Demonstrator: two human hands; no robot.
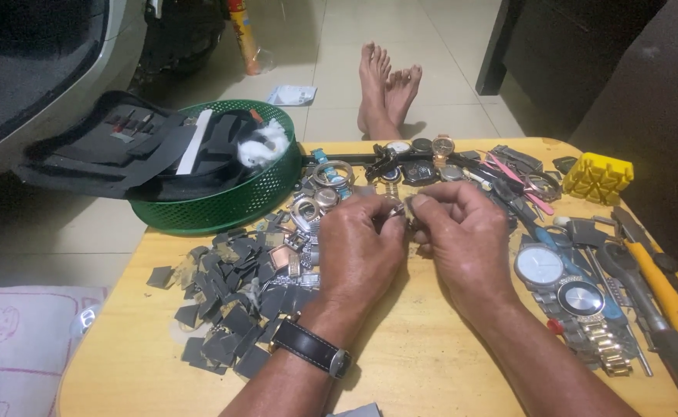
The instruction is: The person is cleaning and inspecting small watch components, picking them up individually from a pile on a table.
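left hand (358, 247), right hand (462, 235), table edge (91, 347) near

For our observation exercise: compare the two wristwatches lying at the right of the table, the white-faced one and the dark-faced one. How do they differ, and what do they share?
The white-faced watch has a plain pale dial; the dark-faced watch has a dark dial inside a pale ring. The white-faced watch lies farther from the person; the dark-faced watch lies nearer, with a gold-and-silver link band trailing from it. Both are round, lie face up, and neither hand touches them.
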